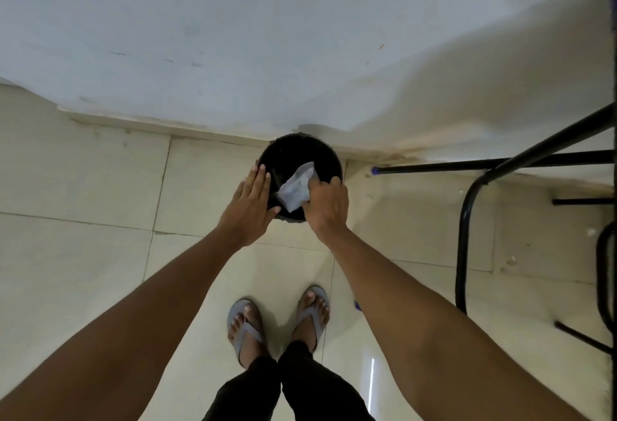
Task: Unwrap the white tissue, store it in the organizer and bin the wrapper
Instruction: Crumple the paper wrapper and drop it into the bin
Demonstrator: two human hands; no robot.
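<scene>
feet in grey flip-flops [245,328] on cream floor tiles [83,187] | left hand [248,202] flat, fingers spread, empty, over bin's near-left rim | right hand [329,202] pinching pale wrapper [297,187] above the black round bin [329,156] mouth | wrapper print blurred, possibly lettering, unreadable | black metal frame [467,220] right | white wall [233,36] behind bin

a crumpled, pale translucent plastic wrapper [296,186] sits tilted over a round black bin [329,156]. the bin stands on the floor against the wall.
</scene>
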